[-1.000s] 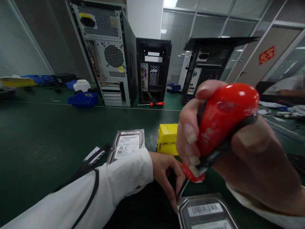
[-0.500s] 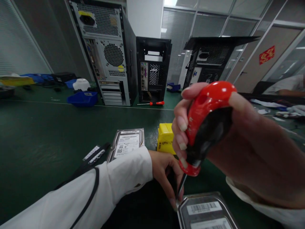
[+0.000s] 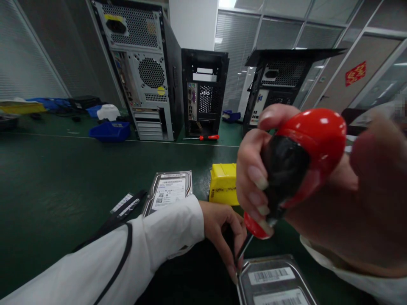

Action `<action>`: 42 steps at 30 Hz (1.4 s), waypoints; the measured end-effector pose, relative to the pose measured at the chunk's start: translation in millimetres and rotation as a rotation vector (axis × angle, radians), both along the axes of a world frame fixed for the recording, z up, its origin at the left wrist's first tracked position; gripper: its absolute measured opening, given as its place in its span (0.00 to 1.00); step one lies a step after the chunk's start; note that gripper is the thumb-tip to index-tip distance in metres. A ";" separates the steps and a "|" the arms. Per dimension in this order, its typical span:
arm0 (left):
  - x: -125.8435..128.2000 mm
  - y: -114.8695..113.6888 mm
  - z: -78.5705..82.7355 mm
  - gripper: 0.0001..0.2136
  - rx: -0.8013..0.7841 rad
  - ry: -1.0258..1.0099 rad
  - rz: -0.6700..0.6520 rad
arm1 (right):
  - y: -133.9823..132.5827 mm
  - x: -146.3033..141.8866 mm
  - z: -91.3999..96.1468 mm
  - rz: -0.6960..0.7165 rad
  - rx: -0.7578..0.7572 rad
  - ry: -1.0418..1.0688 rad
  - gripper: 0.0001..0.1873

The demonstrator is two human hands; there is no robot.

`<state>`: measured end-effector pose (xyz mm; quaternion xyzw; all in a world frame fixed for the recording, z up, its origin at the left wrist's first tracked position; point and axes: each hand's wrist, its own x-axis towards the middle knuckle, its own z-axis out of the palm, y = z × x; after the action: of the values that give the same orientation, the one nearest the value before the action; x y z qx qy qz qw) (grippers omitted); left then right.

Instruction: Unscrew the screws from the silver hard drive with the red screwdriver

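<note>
Right hand (image 3: 318,203) is wrapped tight around the bulb handle of a fat red-and-black screwdriver (image 3: 299,161), fingers curled on the near side, thumb blurry on the far side. Its thin metal shaft (image 3: 244,250) slants down and to the left. The left hand (image 3: 222,231), coming out of a white sleeve with black trim, has its fingertips pinched narrow around the shaft right at the tip. The tip sits at the back left corner of a silver metal hard drive with barcode labels (image 3: 273,281), which lies flat at the near edge of the table. Can't make out the screw itself, the fingers cover it.

The table is a long bench topped with a dark green mat (image 3: 63,178). Just past the left wrist there's a second silver hard drive with a white label (image 3: 170,190), and right beside it a small yellow plastic parts bin (image 3: 223,184). A flat black strip with a white sticker (image 3: 127,207) lies left of that drive.

Towards the far edge stand three desktop towers, backs facing this way: a grey metal tower (image 3: 143,72), a stripped black tower (image 3: 203,91) and another black tower with a loose panel on top (image 3: 276,84). A small red-handled screwdriver (image 3: 206,137) lies in front of the middle one. At the far left there's a blue plastic bin (image 3: 110,131) and a white rounded thing (image 3: 108,112).

The room's an office with glass partitions, blinds and a red diamond sign (image 3: 356,73) on the wall. The right hand blocks most of the right side.
</note>
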<state>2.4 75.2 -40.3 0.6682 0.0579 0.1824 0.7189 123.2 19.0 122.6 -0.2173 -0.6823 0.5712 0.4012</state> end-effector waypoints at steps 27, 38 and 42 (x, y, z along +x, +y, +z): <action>4.6 19.2 6.9 0.14 0.086 0.173 -0.382 | -0.3 13.3 -14.8 0.257 0.098 0.169 0.25; 9.9 21.5 0.6 0.13 0.088 0.173 -0.357 | 1.1 6.2 -2.7 0.171 -0.111 0.107 0.19; 5.1 17.4 -2.3 0.13 0.104 0.151 -0.273 | 0.3 13.5 -8.2 0.285 0.004 0.144 0.23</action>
<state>7.5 92.6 -42.6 0.7178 0.0110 0.0353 0.6953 136.8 19.3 114.5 -0.0759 -0.6769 0.6349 0.3645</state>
